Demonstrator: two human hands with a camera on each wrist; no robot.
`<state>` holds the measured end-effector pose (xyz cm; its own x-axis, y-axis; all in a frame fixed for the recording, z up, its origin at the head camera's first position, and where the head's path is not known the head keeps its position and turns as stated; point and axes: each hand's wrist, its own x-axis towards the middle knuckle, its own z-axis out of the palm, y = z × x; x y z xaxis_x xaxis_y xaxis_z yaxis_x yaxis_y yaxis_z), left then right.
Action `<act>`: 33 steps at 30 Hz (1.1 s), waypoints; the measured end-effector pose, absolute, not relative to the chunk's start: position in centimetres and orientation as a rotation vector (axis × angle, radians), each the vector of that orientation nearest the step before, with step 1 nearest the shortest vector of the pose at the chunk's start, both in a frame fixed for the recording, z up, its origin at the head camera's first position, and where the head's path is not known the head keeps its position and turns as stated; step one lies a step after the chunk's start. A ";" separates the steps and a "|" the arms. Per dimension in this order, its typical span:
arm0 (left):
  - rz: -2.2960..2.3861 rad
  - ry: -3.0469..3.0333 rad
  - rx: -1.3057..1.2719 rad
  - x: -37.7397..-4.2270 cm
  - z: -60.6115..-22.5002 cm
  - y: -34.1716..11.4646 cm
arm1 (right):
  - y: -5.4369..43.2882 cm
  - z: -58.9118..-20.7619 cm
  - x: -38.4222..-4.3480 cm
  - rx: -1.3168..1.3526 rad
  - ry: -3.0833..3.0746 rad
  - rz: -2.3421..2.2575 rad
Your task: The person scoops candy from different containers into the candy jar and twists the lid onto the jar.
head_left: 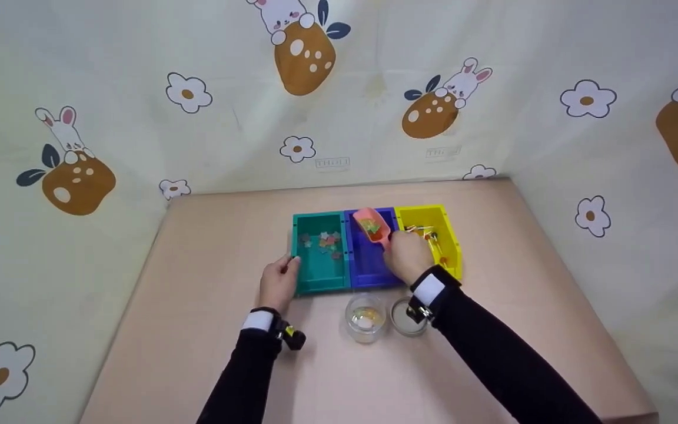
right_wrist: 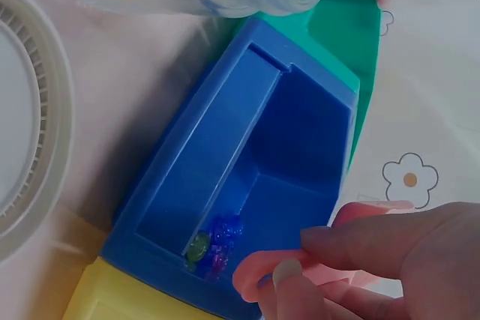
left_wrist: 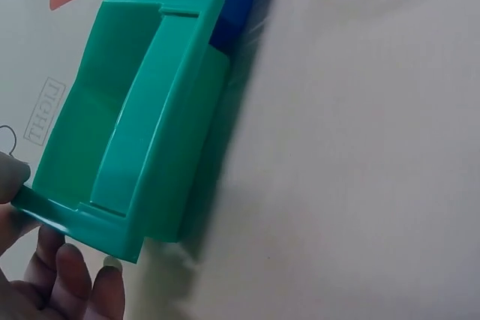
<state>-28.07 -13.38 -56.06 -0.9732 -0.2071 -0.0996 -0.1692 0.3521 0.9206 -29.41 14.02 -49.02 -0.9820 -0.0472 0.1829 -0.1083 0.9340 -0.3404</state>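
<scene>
My left hand (head_left: 279,285) pinches the left rim of a green bin (head_left: 320,271), thumb over the edge and fingers beneath. In that bin lie small pastel star-like pieces (head_left: 328,239). With my right hand (head_left: 411,257) I hold a pink scoop (head_left: 365,214) by its handle above the blue bin (head_left: 368,268). Small green and yellowish pieces (head_left: 370,226) sit in the scoop. The right wrist view shows a few blue, green and pink translucent pieces (right_wrist: 219,239) in a corner of the blue bin.
A yellow bin (head_left: 452,241) holding small wrapped-looking items joins the blue one on the right. In front stand a clear jar (head_left: 365,330) with some yellowish contents and, right of it, its round lid (head_left: 406,321), partly behind my wrist. Patterned cloth (head_left: 227,141) surrounds the table.
</scene>
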 end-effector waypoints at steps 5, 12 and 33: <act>-1.749 -2.529 0.401 -28.0 -56.1 -13.3 | 14.5 -48.3 -29.1 0.093 -2.931 0.568; -1.749 -2.445 0.487 -27.6 -56.4 -13.2 | 15.7 -46.9 -28.5 0.051 -2.964 0.662; -1.922 -2.218 0.246 -23.9 -55.3 -12.1 | 19.6 -43.6 -24.4 0.083 -2.887 0.743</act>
